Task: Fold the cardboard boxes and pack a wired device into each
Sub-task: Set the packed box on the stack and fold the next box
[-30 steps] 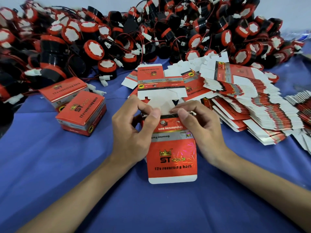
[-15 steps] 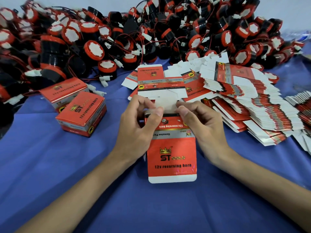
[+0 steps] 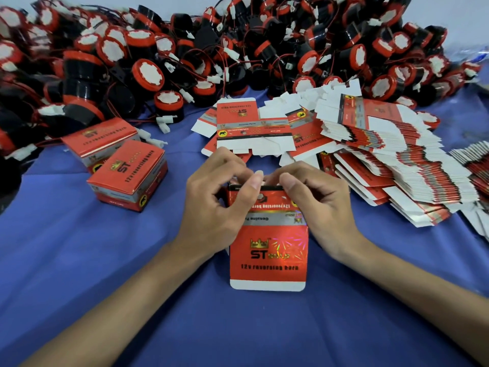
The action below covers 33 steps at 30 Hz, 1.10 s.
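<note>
Packing workstation: heaped wired reversing horns (image 3: 148,75), stacked flat box blanks (image 3: 397,160) and two folded boxes (image 3: 127,173) (red, printed) on a blue-covered table (image 3: 79,260).

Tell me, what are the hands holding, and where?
The left hand and the right hand both pinch the red cardboard box at its far edge.

Left hand (image 3: 211,207) and right hand (image 3: 317,205) pinch the red box (image 3: 268,250).

We see a red carton (image 3: 268,250) with gold crown print, red-and-black horns (image 3: 148,72), blue cloth (image 3: 79,260).
</note>
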Available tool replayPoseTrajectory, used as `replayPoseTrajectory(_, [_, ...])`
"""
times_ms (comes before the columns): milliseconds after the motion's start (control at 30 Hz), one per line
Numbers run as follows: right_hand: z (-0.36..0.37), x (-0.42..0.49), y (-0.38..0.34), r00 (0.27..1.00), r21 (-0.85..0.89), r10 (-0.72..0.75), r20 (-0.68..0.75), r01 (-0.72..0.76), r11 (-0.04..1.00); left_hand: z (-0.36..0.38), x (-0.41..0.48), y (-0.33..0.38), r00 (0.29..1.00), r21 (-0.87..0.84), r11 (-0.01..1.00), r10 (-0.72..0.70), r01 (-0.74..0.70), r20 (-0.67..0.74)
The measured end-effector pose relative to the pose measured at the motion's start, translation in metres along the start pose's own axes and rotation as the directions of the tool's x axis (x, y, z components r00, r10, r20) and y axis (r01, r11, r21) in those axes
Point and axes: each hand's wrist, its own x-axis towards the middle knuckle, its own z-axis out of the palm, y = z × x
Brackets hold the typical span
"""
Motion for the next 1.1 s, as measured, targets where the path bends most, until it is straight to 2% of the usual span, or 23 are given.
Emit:
replayPoseTrajectory(200, [0.0, -0.001, 0.0, 0.999, -0.001, 0.007, 0.037, -0.007, 1.0, 0.0, 0.001, 0.002, 0.996, -0.081, 0.995, -0.056, 0.061, 0.065])
replayPoseTrajectory(400, [0.0, 0.001, 0.001, 0.987, 0.083, 0.154, 0.034, -0.157, 0.984, -0.002, 0.002, 0.002, 0.967, -0.182, 0.957, -0.199, 0.227, 0.162])
replayPoseTrajectory(533, [0.0, 0.002, -0.001, 0.976, 0.133, 0.217, 0.032, -0.219, 0.967, -0.004, 0.007, 0.005, 0.923, -0.259, 0.89, -0.333, 0.375, 0.192])
replayPoseTrajectory(633, [-0.001, 0.002, 0.002, 0.972, 0.101, 0.211, 0.104, -0.222, 0.97, -0.005, 0.01, 0.002, 0.875, -0.347, 0.804, -0.454, 0.483, 0.167])
replayPoseTrajectory(733, [-0.005, 0.012, 0.002, 0.939, 0.231, 0.203, 0.279, -0.27, 0.935, -0.005, 0.018, 0.002, 0.74, -0.537, 0.588, -0.664, 0.605, 0.107])
replayPoseTrajectory(767, [-0.007, 0.014, 0.002, 0.921, 0.22, 0.201, 0.335, -0.284, 0.933, -0.006, 0.021, 0.001, 0.706, -0.553, 0.552, -0.701, 0.624, 0.097])
replayPoseTrajectory(833, [-0.009, 0.015, 0.001, 0.906, 0.125, 0.188, 0.379, -0.251, 0.96, -0.01, 0.025, -0.003, 0.708, -0.503, 0.563, -0.69, 0.656, 0.151])
replayPoseTrajectory(900, [-0.009, 0.007, 0.004, 0.917, 0.011, 0.048, 0.397, -0.057, 0.998, -0.009, 0.022, -0.005, 0.726, -0.475, 0.571, -0.638, 0.67, 0.258])
replayPoseTrajectory(933, [-0.009, 0.002, 0.004, 0.937, -0.022, 0.035, 0.347, -0.029, 0.999, -0.005, 0.023, -0.002, 0.719, -0.477, 0.558, -0.635, 0.679, 0.282])
replayPoseTrajectory(1000, [-0.008, 0.001, 0.002, 0.974, 0.036, 0.129, 0.186, -0.138, 0.99, -0.004, 0.015, 0.0, 0.761, -0.489, 0.592, -0.573, 0.641, 0.304])
replayPoseTrajectory(1067, [-0.004, 0.007, 0.003, 0.956, 0.183, 0.276, 0.094, -0.29, 0.94, -0.003, 0.011, 0.003, 0.796, -0.465, 0.646, -0.501, 0.605, 0.34])
replayPoseTrajectory(1100, [-0.004, 0.009, 0.005, 0.943, 0.202, 0.323, 0.08, -0.333, 0.921, -0.003, 0.011, 0.004, 0.796, -0.438, 0.666, -0.485, 0.604, 0.361])
